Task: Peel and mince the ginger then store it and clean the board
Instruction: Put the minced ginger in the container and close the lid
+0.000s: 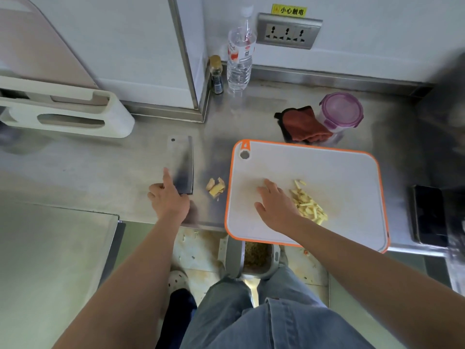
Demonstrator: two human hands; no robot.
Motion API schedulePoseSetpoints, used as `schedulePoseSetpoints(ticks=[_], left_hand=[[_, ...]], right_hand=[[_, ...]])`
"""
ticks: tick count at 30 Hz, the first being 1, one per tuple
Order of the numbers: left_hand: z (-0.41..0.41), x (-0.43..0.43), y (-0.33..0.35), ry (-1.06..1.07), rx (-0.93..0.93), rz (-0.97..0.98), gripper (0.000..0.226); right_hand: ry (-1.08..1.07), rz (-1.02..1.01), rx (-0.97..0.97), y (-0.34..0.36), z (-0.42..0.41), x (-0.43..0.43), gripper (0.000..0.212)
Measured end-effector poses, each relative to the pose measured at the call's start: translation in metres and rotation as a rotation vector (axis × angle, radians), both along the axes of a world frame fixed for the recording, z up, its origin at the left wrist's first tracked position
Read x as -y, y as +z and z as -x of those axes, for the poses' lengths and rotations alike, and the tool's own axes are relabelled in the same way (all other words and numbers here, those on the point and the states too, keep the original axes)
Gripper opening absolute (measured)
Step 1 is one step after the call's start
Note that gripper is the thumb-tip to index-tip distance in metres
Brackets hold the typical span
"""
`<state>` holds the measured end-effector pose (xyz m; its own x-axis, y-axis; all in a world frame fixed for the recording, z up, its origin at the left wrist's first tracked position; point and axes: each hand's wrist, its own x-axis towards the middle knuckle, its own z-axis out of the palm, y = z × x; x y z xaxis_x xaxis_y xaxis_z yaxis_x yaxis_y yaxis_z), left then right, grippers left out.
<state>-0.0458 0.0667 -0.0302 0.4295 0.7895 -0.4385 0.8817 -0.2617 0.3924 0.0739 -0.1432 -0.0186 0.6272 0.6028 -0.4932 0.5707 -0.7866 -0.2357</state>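
A white cutting board (327, 172) with an orange rim lies on the steel counter, its near edge hanging past the counter's front. A heap of ginger strips (308, 202) sits on it. My right hand (274, 205) rests flat on the board just left of the strips, fingers spread. A cleaver (182, 165) lies flat on the counter to the left of the board. My left hand (168, 197) grips its handle, forefinger stretched along the blade. Ginger peelings (216, 187) lie between cleaver and board. A lidded purple-rimmed container (341, 112) stands behind the board.
A red cloth (302, 124) lies beside the container. A water bottle (240, 54) and a small dark bottle (216, 74) stand at the back wall. A white knife rack (70, 114) is at the left, a black phone (429, 215) at the right. A waste bin (254, 255) stands on the floor below.
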Motion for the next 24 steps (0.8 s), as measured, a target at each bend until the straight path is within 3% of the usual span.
schedulePoseSetpoints(ticks=[7, 11, 13, 16, 20, 24], left_hand=[[-0.001, 0.001, -0.006, -0.105, -0.199, -0.057, 0.07], [-0.017, 0.022, 0.001, -0.143, -0.053, -0.29, 0.055], [-0.035, 0.042, 0.006, -0.287, 0.059, -0.343, 0.05], [-0.067, 0.079, 0.01, -0.579, 0.155, -0.316, 0.045], [-0.103, 0.127, 0.004, -0.873, 0.068, -0.203, 0.052], [-0.123, 0.151, -0.003, -0.856, -0.067, -0.133, 0.058]], right_hand=[[0.029, -0.003, -0.025, 0.0, -0.004, 0.006, 0.049], [-0.051, -0.128, -0.185, 0.007, -0.022, 0.012, 0.046], [-0.162, -0.298, -0.222, 0.013, -0.035, 0.023, 0.036], [-0.284, -0.443, -0.096, 0.017, -0.058, 0.05, 0.028], [-0.32, -0.276, 0.019, 0.003, -0.087, 0.093, 0.042], [-0.271, -0.108, -0.024, -0.011, -0.104, 0.126, 0.052]])
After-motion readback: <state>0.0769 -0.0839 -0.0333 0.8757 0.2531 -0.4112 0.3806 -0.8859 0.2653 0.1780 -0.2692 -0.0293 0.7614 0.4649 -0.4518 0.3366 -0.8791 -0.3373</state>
